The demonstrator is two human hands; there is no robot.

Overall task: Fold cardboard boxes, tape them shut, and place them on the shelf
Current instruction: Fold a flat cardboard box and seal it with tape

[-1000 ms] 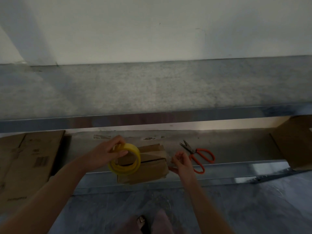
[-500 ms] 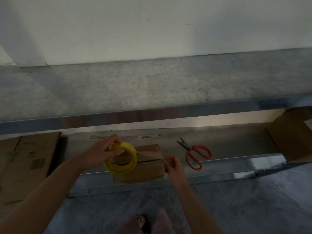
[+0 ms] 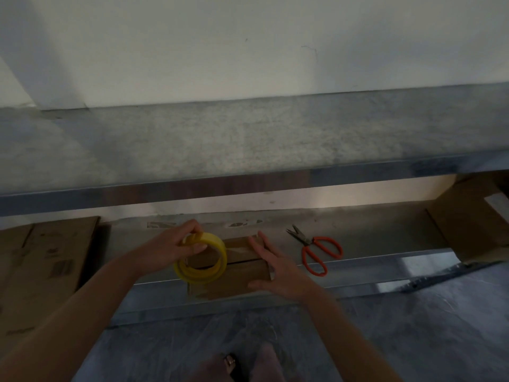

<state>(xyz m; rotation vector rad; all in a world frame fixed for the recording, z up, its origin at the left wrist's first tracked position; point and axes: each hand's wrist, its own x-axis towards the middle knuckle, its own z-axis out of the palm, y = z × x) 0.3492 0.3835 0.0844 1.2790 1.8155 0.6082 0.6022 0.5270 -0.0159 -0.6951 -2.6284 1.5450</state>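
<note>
A small brown cardboard box [image 3: 242, 279] sits on the lower metal shelf [image 3: 385, 260], its top flaps meeting in a dark seam. My left hand [image 3: 170, 249] grips a yellow roll of tape [image 3: 202, 264] held upright over the box's left part. A strip of clear tape runs from the roll across the box top. My right hand [image 3: 278, 268] lies flat with straight fingers on the right side of the box top, pressing on it.
Orange-handled scissors [image 3: 316, 252] lie on the shelf right of the box. Flattened cardboard [image 3: 41, 266] is stacked at the left, and a larger cardboard box [image 3: 476, 221] stands at the far right. An upper shelf [image 3: 248, 144] runs above. My feet show below on the grey floor.
My right hand let go of the pinched tape end at the box's right edge and now lies flat on the box top. The left hand with the roll stayed almost still.
</note>
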